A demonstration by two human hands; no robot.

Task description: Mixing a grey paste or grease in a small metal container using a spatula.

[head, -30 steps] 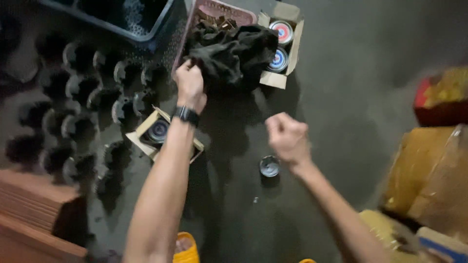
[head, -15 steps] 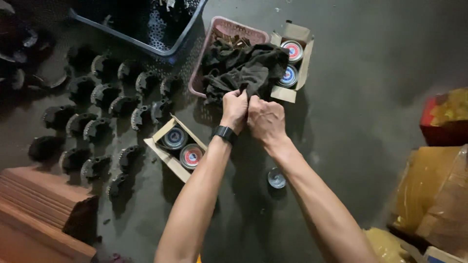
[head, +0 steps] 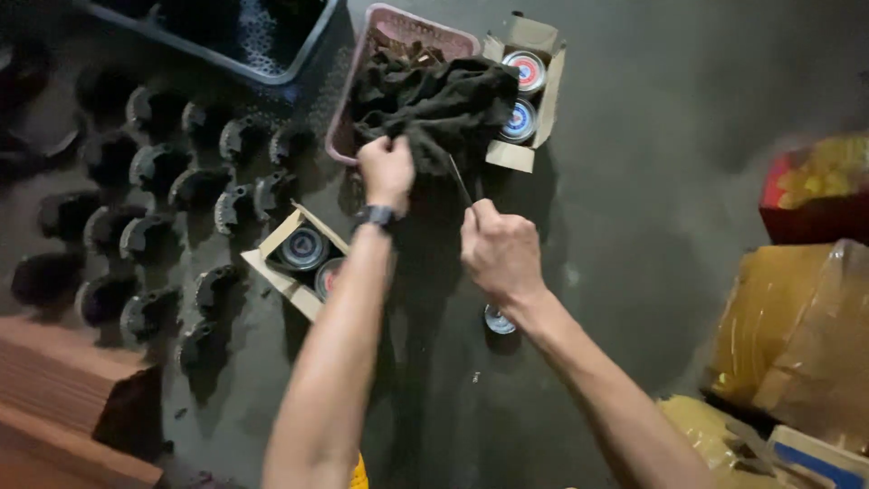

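Your left hand (head: 387,169) is clenched on the black cloth (head: 434,104), arm outstretched. Your right hand (head: 498,249) is fisted just below the cloth, pinching a thin rod (head: 460,181).

A workshop: rows of dark metal parts (head: 172,190) cover the grimy floor (head: 652,181).

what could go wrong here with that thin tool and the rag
The right hand holds a thin pointed tool close to the left hand, which grips the dark cloth; a slip might jab the fingers. The cloth drapes over the pink basket and toward the open box of tins, so tugging it could snag or tip the box. A loose tin sits on the floor under the right forearm and could be knocked.
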